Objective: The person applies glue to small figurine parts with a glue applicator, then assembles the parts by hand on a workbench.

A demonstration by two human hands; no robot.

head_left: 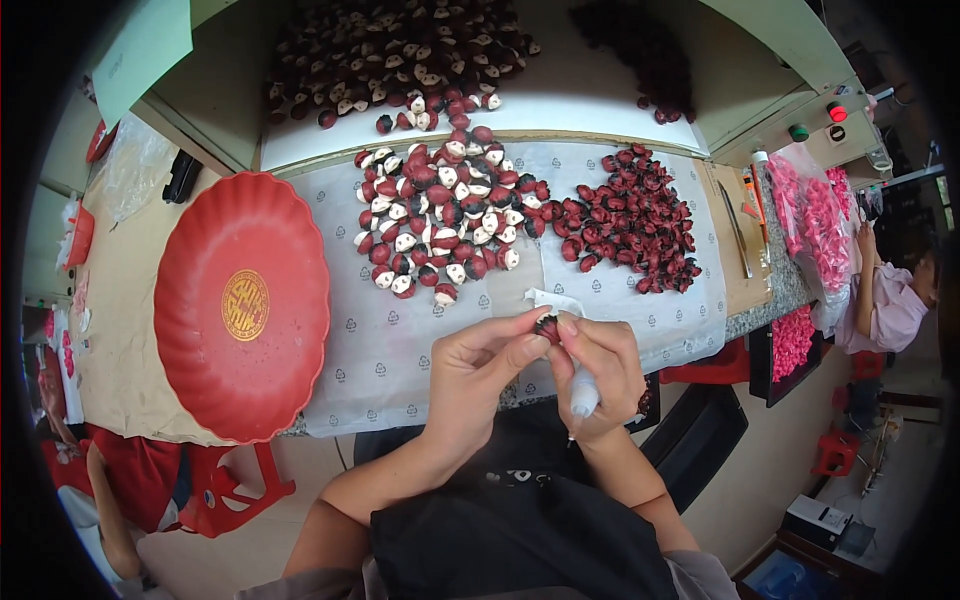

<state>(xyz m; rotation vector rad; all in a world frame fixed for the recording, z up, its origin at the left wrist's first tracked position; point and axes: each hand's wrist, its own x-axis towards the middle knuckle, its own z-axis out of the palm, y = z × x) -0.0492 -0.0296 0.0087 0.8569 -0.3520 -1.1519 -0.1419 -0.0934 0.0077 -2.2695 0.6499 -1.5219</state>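
Both hands close their grip on one small dark red piece [547,326] above the tabletop's [120,330] near edge: left hand [480,362] pinches it, right hand [597,368] also holds a white pen-like tool [583,398]. A red scalloped tray [200,330] lies left; red-and-white pieces [440,215] and dark red pieces [632,220] lie beyond.

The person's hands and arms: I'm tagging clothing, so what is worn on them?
Nothing: the left hand and right hand are bare, with no gloves, rings or watch visible. Both forearms are bare too; grey sleeves show only at the lower edge.
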